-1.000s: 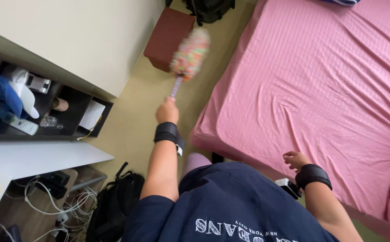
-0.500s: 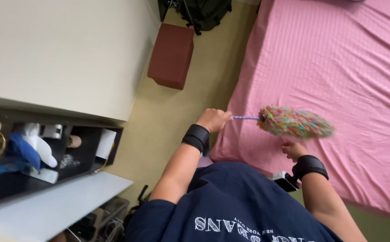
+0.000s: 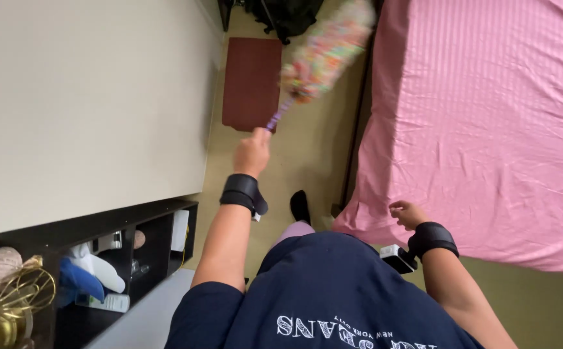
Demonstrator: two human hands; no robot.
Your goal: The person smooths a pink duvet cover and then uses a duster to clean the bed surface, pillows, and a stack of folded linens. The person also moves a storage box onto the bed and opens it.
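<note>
a: what's nearest the camera?

b: a dark blue shirt (image 3: 333, 297) with pale lettering, and both forearms reaching out from it, each with a black wrist band.

a: the right hand?

b: the right hand (image 3: 407, 213) hangs low, just at the edge of the pink bed sheet (image 3: 488, 129). its fingers are loosely curled and hold nothing. whether the fingertips touch the sheet, i cannot tell.

a: and the left?

b: the left hand (image 3: 252, 152) is stretched further out, over the yellowish floor (image 3: 307, 161). its fingers are closed tight around the thin purple handle of a multicoloured feather duster (image 3: 327, 55).

a: where is the duster head?

b: up in the air, beyond the left hand, tilted away toward the bed's near edge. it is blurred. it floats above the floor, between a dark red mat (image 3: 250, 81) and the bed.

a: anything off to the side?

b: on the left, a dark shelf unit (image 3: 159, 220) with small items in its compartments, a blue cloth (image 3: 78, 284) among them, and a gold wire ornament (image 3: 10, 304) in the corner. above it a plain pale wall (image 3: 81, 103). at the far top, a black bag (image 3: 291, 13) on the floor.
</note>
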